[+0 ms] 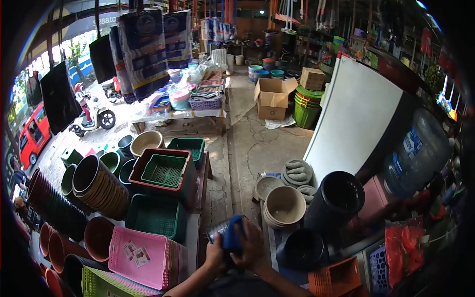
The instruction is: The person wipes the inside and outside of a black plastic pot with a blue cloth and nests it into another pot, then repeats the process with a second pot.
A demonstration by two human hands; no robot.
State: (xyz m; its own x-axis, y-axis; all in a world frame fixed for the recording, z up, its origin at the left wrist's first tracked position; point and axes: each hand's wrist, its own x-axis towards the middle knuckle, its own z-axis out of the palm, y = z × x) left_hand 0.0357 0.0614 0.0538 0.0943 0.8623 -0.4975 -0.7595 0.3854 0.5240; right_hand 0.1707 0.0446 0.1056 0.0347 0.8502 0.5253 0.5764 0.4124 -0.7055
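Note:
At the bottom centre, my left hand (pixel 215 252) is closed around the side of a dark, shiny round object (pixel 221 228), whose exact kind I cannot make out. A blue cloth (pixel 233 236) lies against that object. My right hand (pixel 251 245) grips the blue cloth, its fingers wrapped over it. Both hands are close together above the narrow aisle, between the stacked baskets on the left and the pots on the right.
Pink baskets (pixel 143 257), a green basket (pixel 156 216) and stacked pots (pixel 99 185) fill the left side. Cream pots (pixel 284 205) and black pots (pixel 341 193) stand on the right. Ahead are an open cardboard box (pixel 273 101) and a white panel (pixel 354 106).

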